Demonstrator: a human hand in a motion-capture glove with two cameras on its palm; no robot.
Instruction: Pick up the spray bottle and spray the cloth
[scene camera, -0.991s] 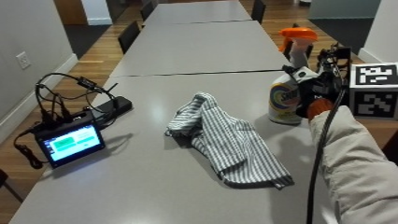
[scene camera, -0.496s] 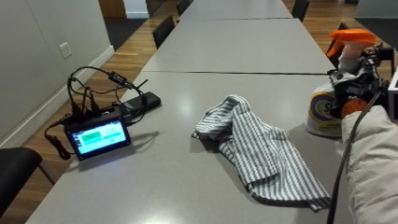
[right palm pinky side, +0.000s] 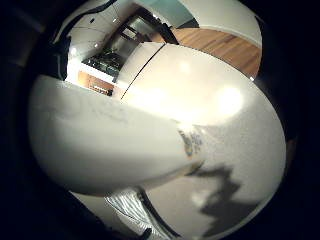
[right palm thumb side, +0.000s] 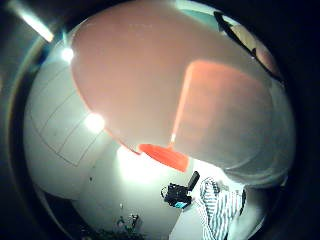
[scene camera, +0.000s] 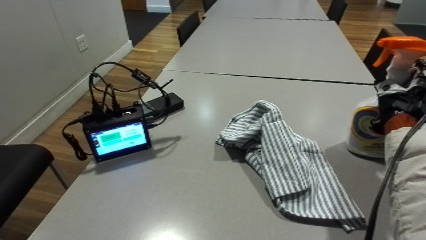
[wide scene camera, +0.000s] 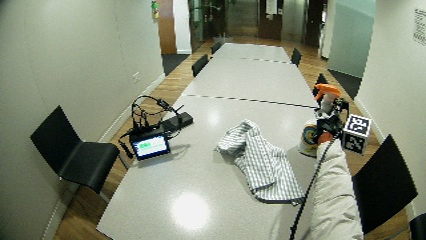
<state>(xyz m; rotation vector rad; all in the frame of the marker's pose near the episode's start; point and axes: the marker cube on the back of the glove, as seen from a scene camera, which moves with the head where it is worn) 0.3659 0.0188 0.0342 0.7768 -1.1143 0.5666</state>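
One white spray bottle (scene camera: 370, 131) with an orange trigger head stands upright on my table (scene camera: 200, 200), my gloved right hand (scene camera: 399, 102) gripping it.

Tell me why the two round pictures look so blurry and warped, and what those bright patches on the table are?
In both palm views the spray bottle sits so near the lens that it fills the picture out of focus, white body in one, orange top in the other; the wide lenses bend the table edges. In the outside views, the patches are ceiling-light glare on the grey top, and the striped cloth stays sharp.
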